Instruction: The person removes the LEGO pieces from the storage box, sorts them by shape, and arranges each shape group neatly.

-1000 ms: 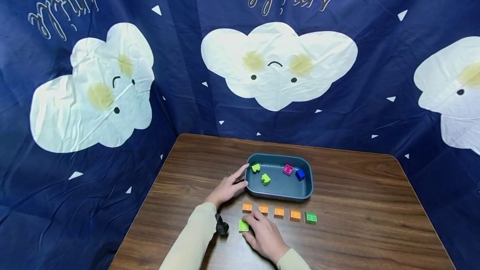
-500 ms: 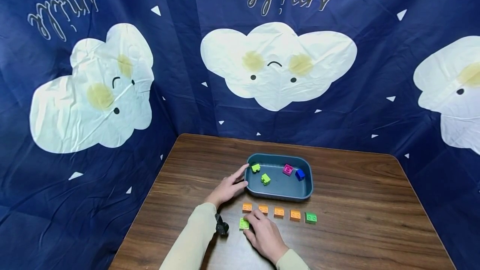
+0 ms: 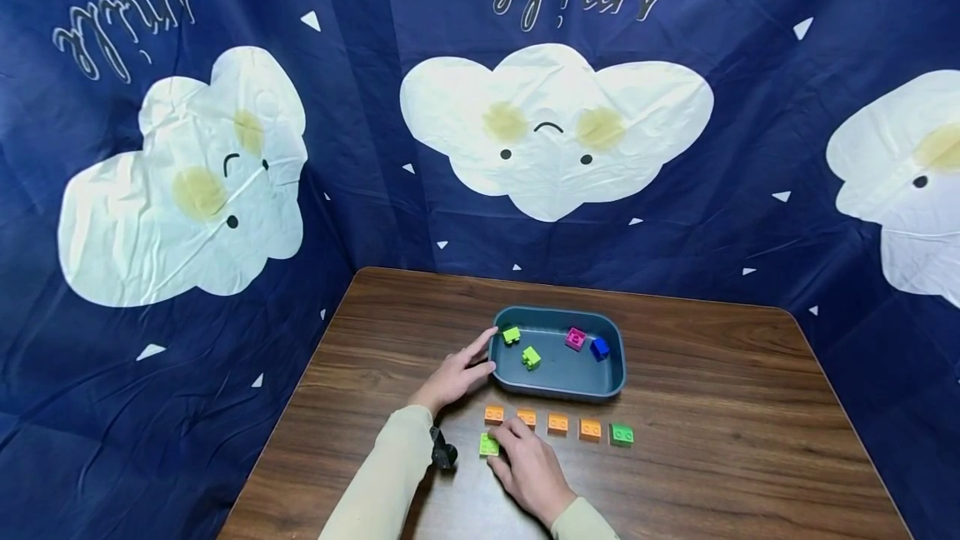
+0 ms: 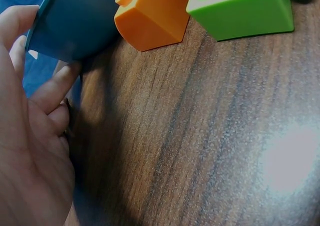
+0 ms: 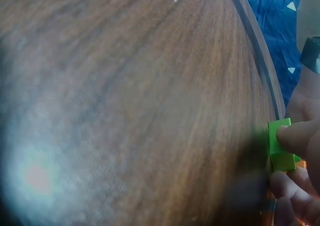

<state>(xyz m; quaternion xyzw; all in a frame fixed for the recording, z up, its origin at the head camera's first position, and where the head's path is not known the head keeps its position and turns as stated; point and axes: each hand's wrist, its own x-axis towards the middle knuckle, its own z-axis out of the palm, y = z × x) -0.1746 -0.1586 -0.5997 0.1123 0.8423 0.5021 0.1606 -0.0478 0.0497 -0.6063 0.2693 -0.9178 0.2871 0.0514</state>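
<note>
A dark teal tray (image 3: 558,391) holds two green bricks (image 3: 512,335), a pink brick (image 3: 576,339) and a blue brick (image 3: 599,348). My left hand (image 3: 480,354) rests against the tray's left end, index finger and thumb straight. The left wrist view shows those fingers (image 4: 55,86) touching the tray wall (image 4: 75,26). In front of the tray runs a row of several orange bricks (image 3: 557,423), ending at the right in a green one (image 3: 621,434). My right hand (image 3: 504,442) pinches a light green brick (image 3: 487,444) on the table just below the row's left end; its fingertips (image 5: 295,136) sit on this brick (image 5: 278,153).
The wooden table (image 3: 712,407) has its edge close on the left and a blue cloud-print cloth hanging behind and beside it. A black wrist device (image 3: 442,450) sits on my left sleeve beside the green brick. An orange brick (image 4: 150,16) and a green brick (image 4: 240,9) show in the left wrist view.
My right hand has slid the light green brick slightly away from me, toward the left end of the orange row. The left hand has stayed at the tray.
</note>
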